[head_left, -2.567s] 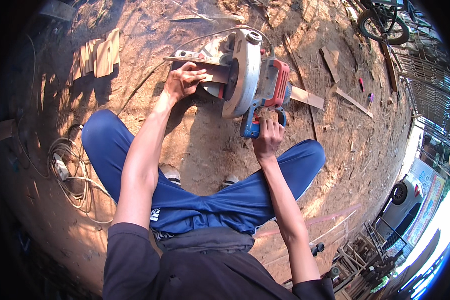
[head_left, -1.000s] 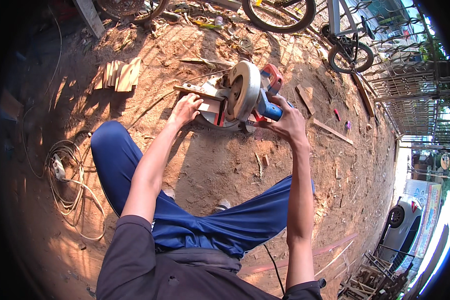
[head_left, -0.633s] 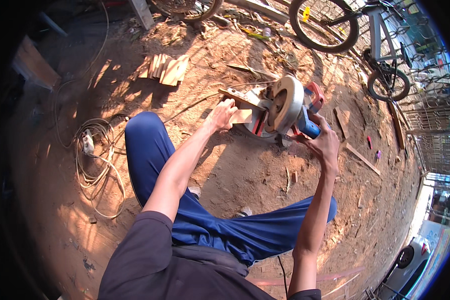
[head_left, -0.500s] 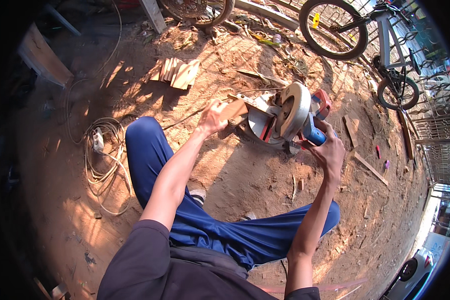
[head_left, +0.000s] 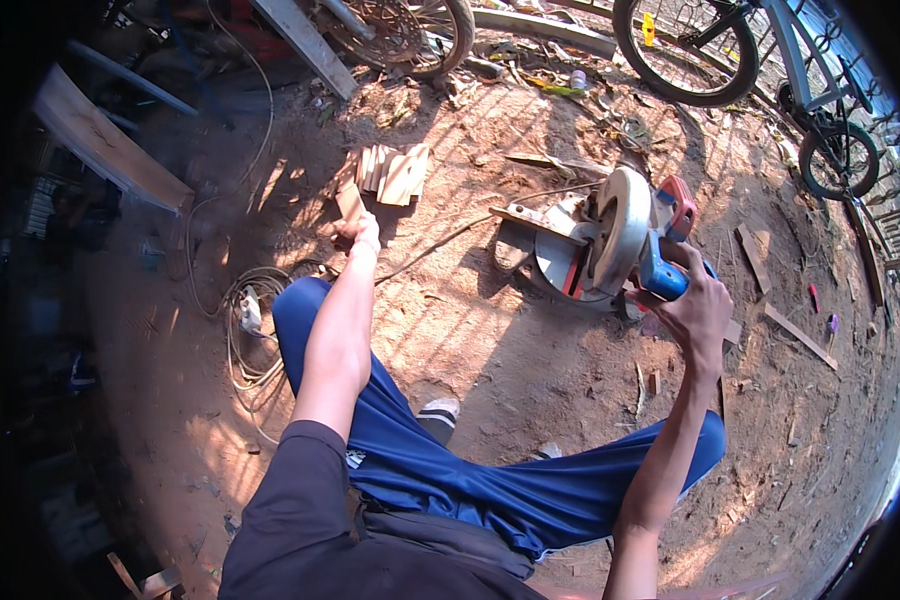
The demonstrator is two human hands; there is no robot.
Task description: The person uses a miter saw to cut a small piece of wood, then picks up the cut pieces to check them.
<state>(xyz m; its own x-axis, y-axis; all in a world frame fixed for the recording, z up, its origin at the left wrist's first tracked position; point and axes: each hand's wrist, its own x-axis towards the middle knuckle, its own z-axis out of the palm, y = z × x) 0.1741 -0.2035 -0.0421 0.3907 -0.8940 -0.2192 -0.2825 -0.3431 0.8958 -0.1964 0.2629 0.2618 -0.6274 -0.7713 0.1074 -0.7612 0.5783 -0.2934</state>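
Brown ground, streaked with sun and shadow, carries everything. At the upper right stands a grey bike; a spoked wheel shows left of it at the top edge. The person's blue trousers spread across the lower middle, knees apart. Beyond the right knee, the saw sits on the ground, its rounded pale guard upright and a dark cord running from behind it toward the left knee. A coil of cable lies just beside that knee. A pile of short wood pieces rests on the ground left of the saw, well apart from it. Farther right lie a thin wood strip and a shorter board. The right hand is wrapped around the saw's blue handle. The left hand grasps a wood block at the pile's near left side; whether block and pile touch, I cannot tell. A white power strip lies within the coil. Smallest are a red object and a purple one near the strip.
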